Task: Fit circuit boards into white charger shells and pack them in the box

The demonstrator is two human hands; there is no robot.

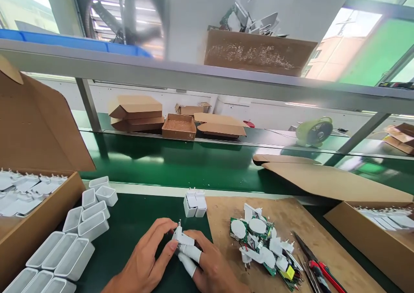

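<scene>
Between my hands is a small white plastic plug piece (pixel 183 238) with a metal pin pointing up. My left hand (pixel 150 252) pinches it between thumb and fingers from the left. My right hand (pixel 210 260), wearing white covers on two fingers, grips the same piece from the right. Part of it is hidden behind the fingers. Just beyond stand white housings (pixel 195 204) grouped upright, with white pieces in their tops. To the right lies a heap of green circuit boards with white discs and plastic parts (pixel 263 241).
White open trays (pixel 69 252) line the left, beside a cardboard box of white parts (pixel 64 202). Scissors with red-black handles (pixel 318 263) and tweezers (pixel 308 269) lie on the brown board (pixel 310 224). Another parts box (pixel 365 237) stands right. A metal shelf rail (pixel 194 75) crosses above.
</scene>
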